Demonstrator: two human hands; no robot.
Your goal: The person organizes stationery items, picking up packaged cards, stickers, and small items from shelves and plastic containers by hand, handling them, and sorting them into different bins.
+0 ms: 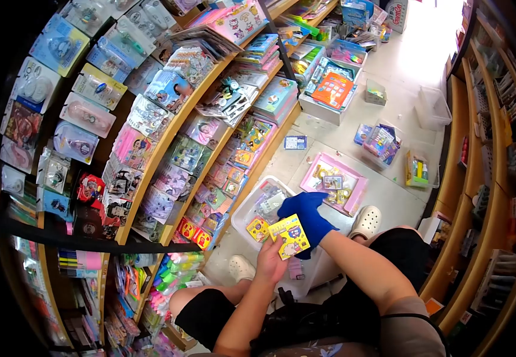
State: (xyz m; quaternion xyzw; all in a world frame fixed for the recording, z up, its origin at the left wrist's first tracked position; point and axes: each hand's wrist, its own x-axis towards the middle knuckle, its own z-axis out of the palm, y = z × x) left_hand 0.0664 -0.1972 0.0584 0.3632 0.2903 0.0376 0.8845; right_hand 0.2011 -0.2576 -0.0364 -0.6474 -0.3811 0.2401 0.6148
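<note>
My left hand (270,262) pinches a square yellow packet (292,238) with cartoon figures printed on it. Draped around my right hand is what looks like a blue cloth (312,219); it hides the fingers and lies against the packet's upper right side. Beneath both hands stands a translucent plastic bin (240,213). Inside it are clear-wrapped items and another yellow packet (258,228). Just beyond the bin, a pink tray (358,189) on the floor holds small cards and round yellowish pieces.
Packed shelves (168,196) rise on the left, with wooden shelves (478,178) on the right. Along the aisle floor are a blue card (295,143), small clear tubs (417,168), an open plastic container (433,107) and a white box (323,112) of goods. My shoes (365,222) flank the bin.
</note>
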